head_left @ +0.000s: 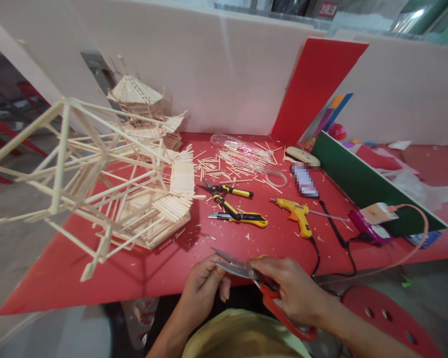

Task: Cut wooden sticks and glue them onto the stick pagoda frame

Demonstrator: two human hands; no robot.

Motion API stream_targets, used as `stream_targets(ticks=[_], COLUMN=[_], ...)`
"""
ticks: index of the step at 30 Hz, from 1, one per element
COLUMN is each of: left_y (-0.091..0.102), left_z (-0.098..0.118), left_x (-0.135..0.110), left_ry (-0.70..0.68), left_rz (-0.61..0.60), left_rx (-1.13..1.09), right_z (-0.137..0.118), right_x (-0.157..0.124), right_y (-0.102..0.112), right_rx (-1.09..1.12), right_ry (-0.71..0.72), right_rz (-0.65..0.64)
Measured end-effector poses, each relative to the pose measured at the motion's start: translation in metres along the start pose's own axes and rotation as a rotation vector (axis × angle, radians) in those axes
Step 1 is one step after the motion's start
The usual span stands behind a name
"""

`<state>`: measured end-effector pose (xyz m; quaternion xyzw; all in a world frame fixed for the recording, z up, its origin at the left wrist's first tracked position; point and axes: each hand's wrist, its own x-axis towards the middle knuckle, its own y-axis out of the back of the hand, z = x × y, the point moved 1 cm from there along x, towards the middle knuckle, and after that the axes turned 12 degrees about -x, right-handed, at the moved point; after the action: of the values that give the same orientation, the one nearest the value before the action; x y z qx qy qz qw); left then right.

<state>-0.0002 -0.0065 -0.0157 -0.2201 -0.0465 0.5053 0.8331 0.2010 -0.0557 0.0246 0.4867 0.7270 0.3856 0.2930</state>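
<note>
In my right hand [291, 288] is a pair of scissors [239, 269] with red handles, its blades spread apart and pointing left. My left hand [203, 286] is closed in a pinch beside the blades at the table's front edge; what its fingers hold, if anything, is too small to make out. Beyond the hands lie a utility knife [252, 219] with its blade out and yellow-and-black pruning shears [231, 191]. A large pavilion-like model of thin wooden sticks [134, 194] stands at the left, its open frame reaching toward me.
Loose sticks [242, 159] and scraps litter the red table [194, 268]. A yellow glue gun [296, 214], a phone [304, 180] and a power strip [369, 226] with cables lie to the right. Behind stands a smaller stick tower [138, 97]. A red stool [392, 318] is at lower right.
</note>
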Motion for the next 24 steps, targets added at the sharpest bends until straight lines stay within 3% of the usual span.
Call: stream_targets(ticks=[5,9,14,19,24], left_y=[0.001,0.001,0.001,0.004,0.000], left_z=[-0.003,0.000,0.008,0.010,0.018], left_x=[0.001,0.002,0.001,0.000,0.000], left_ry=[0.059,0.056,0.057,-0.060,-0.049], left_rz=[0.027,0.043,0.113,0.240,0.449], left_rx=[-0.133,-0.216,-0.289,-0.220,-0.433], right_z=[0.013,0.023,0.025,0.021,-0.014], right_x=[-0.002,0.004,0.009,0.004,0.014], right_y=[-0.009,-0.010,-0.012,-0.013,-0.002], right_rx=[0.001,-0.373,-0.638,-0.616,-0.365], right_ry=[-0.130,-0.294,-0.320,-0.178,0.041], right_rz=[0.096,0.140,0.098,0.154,0.510])
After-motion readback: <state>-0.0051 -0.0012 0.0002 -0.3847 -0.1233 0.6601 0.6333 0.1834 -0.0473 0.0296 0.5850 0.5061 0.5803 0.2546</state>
